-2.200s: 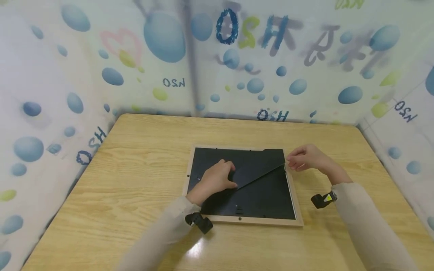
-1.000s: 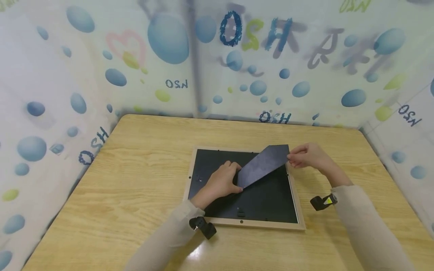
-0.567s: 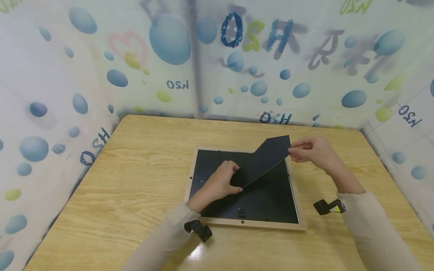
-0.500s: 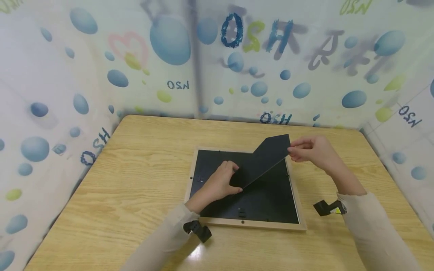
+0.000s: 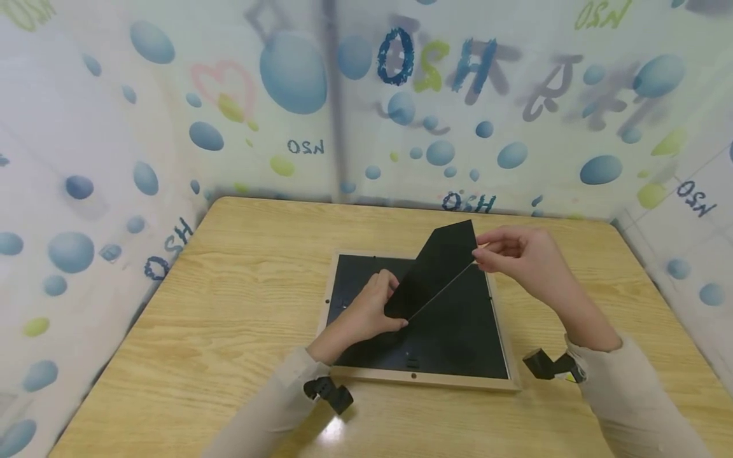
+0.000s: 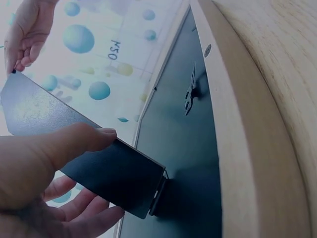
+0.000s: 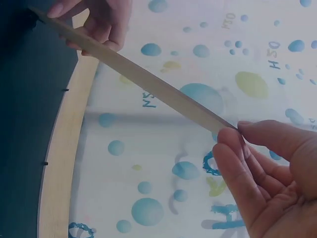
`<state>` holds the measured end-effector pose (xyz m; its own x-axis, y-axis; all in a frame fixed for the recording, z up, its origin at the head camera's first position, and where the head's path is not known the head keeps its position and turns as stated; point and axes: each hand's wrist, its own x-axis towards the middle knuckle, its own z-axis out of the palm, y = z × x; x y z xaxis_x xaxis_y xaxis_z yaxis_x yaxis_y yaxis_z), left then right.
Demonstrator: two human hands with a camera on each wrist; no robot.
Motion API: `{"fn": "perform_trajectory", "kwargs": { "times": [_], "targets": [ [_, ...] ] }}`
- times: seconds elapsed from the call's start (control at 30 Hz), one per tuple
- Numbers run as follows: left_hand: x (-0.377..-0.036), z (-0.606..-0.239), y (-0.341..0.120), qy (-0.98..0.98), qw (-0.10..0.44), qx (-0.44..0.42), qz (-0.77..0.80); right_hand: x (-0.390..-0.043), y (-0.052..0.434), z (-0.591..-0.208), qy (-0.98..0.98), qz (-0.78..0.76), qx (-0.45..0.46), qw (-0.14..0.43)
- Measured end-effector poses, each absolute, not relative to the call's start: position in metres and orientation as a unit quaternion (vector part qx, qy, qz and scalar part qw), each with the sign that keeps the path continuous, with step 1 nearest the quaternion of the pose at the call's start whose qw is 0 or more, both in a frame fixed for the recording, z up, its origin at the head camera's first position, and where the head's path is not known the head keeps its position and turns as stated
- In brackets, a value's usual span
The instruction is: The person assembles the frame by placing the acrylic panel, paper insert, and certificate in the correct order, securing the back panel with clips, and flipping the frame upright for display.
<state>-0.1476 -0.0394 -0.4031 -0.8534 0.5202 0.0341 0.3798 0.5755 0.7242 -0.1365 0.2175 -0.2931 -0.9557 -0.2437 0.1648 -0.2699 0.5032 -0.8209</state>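
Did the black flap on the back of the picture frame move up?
Yes. The black flap now tilts up much steeper from the frame than before. The right hand lifts its far corner; the left hand holds its lower end.

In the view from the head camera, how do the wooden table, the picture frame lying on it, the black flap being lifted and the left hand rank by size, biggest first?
1. Wooden table, by far the largest.
2. Picture frame.
3. Black flap; tilted toward the camera, so its true size is unsure.
4. Left hand, which looks only slightly smaller than the flap.
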Motion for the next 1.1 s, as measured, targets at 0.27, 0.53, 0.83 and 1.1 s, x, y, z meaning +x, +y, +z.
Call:
{"fn": "perform_trajectory", "kwargs": {
  "times": [0.27,0.53,0.83,1.1],
  "targets": [
    [-0.146,-0.402,-0.039,0.888,0.084,0.252,0.376,-0.136,0.225,-0.3,-0.864,0.478,0.16,0.02],
    [-0.144,-0.402,-0.037,0.902,0.066,0.247,0.349,-0.136,0.234,-0.303,-0.86,0.487,0.15,0.003],
    [-0.142,-0.398,-0.039,0.903,0.061,0.255,0.342,-0.133,0.243,-0.308,-0.859,0.488,0.155,-0.009],
    [-0.14,-0.397,-0.043,0.901,0.072,0.249,0.347,-0.133,0.247,-0.313,-0.856,0.491,0.161,-0.022]
  ]
}}
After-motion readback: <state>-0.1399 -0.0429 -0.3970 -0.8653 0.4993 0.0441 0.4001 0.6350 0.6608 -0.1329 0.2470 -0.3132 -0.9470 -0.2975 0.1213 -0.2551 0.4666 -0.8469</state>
